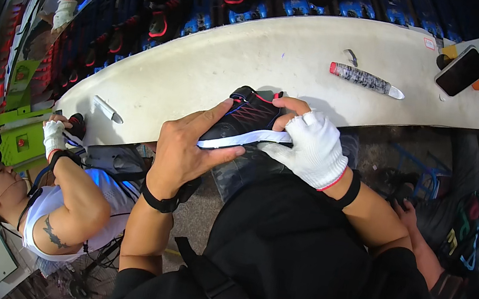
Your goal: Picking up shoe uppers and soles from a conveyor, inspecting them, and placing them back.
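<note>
A black sneaker [252, 116] with red trim and a white sole is held between my two hands, over the near edge of the white table. My bare left hand [185, 143] grips the toe end, its thumb along the sole and its fingers against the upper. On my right hand [314, 147] is a white fingerless glove with a red hem. It closes round the heel end, bare fingertips at the collar and heel. The sneaker lies on its side, white sole facing me. Its far side is hidden.
Beyond the white table [216, 61], a conveyor rack [200, 21] carries several black and red shoes. A tape-wrapped knife [366, 80] and a phone [462, 71] are on the table's right side. A co-worker [71, 204] sits at left, handling another shoe [76, 125].
</note>
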### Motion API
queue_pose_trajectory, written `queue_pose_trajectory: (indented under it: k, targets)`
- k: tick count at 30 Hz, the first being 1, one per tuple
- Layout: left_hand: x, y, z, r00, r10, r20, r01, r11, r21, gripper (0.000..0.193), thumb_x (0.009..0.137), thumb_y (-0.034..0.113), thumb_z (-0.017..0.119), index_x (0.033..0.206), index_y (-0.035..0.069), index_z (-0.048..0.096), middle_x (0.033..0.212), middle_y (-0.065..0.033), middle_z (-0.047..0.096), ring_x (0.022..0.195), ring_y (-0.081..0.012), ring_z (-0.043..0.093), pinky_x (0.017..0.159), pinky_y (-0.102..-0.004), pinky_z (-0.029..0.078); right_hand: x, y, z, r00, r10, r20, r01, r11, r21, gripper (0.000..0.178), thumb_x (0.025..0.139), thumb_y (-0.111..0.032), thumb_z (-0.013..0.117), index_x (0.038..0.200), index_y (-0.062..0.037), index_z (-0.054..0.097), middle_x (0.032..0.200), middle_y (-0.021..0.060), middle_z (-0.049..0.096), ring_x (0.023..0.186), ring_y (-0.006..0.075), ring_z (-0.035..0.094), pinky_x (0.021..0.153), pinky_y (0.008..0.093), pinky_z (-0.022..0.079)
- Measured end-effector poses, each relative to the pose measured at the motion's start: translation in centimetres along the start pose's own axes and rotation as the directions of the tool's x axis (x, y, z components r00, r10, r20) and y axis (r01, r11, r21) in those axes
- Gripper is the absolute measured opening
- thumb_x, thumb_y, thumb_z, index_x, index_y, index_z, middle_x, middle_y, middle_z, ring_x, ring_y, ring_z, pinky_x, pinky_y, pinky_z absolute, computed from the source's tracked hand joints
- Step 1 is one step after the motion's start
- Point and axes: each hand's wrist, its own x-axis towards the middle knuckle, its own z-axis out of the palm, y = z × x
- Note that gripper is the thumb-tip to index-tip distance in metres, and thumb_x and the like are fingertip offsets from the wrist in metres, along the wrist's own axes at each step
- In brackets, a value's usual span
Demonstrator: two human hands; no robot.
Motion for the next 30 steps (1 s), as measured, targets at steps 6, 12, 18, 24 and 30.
queue_pose_trajectory:
  k: [6, 12, 18, 24, 30]
  targets:
    - [-0.2, 3.4, -0.3, 0.988, -0.138, 0.076, 0.131, 0.987, 0.09, 0.08, 0.072, 0.023, 0.102, 0.145, 0.006, 0.072, 0.115, -0.0209, 0.082, 0.103, -0.0368, 0.081, 0.09, -0.0396, 0.064, -0.9, 1.0, 0.3, 0.989, 0.143, 0.047, -0.145, 0.988, 0.05, 0.049, 0.075, -0.025, 0.098, 0.113, -0.0081, 0.07, 0.126, 0.0067, 0.073, 0.087, 0.0269, 0.072, 0.078, 0.0392, 0.057]
    - [0.7, 4.5, 1.9, 0.991, 0.098, -0.089, -0.106, 0.99, -0.089, 0.074, 0.075, 0.007, 0.094, 0.144, 0.003, 0.066, 0.131, -0.022, 0.075, 0.114, -0.0389, 0.075, 0.094, -0.0441, 0.062, -1.2, 0.4, -2.8, 0.985, -0.057, -0.165, 0.038, 0.992, -0.119, 0.093, 0.071, -0.04, 0.102, 0.144, -0.0029, 0.058, 0.142, 0.0228, 0.065, 0.123, 0.0433, 0.068, 0.105, 0.0476, 0.056]
    - [0.8, 5.6, 9.9, 0.854, 0.272, -0.443, -0.378, 0.91, -0.17, 0.047, 0.08, 0.004, 0.091, 0.122, -0.004, 0.071, 0.116, -0.02, 0.071, 0.114, -0.0377, 0.075, 0.089, -0.0441, 0.066, -0.1, -2.4, -7.2, 0.962, -0.245, -0.124, 0.261, 0.955, 0.138, 0.08, 0.072, -0.034, 0.105, 0.135, -0.0022, 0.068, 0.131, 0.0194, 0.076, 0.122, 0.0372, 0.075, 0.105, 0.0446, 0.06]
    - [1.0, 5.5, 10.7, 0.806, 0.267, -0.529, -0.434, 0.874, -0.22, 0.039, 0.073, 0.006, 0.095, 0.1, 0.0, 0.068, 0.095, -0.0143, 0.065, 0.103, -0.0362, 0.076, 0.074, -0.0425, 0.064, -0.6, -1.1, -7.0, 0.982, -0.148, -0.114, 0.163, 0.976, 0.142, 0.07, 0.066, -0.033, 0.108, 0.117, -0.0034, 0.07, 0.115, 0.0172, 0.078, 0.11, 0.0335, 0.079, 0.096, 0.0421, 0.063]
    - [2.3, 3.9, 8.9, 0.884, 0.303, -0.356, -0.404, 0.877, -0.259, 0.046, 0.066, 0.019, 0.097, 0.098, 0.006, 0.066, 0.094, -0.0106, 0.065, 0.097, -0.0343, 0.071, 0.073, -0.0419, 0.057, -0.3, 1.1, -8.0, 0.958, -0.286, -0.026, 0.282, 0.92, 0.272, 0.058, 0.068, -0.017, 0.107, 0.11, -0.0056, 0.069, 0.109, 0.0145, 0.079, 0.106, 0.0338, 0.079, 0.092, 0.0426, 0.064]
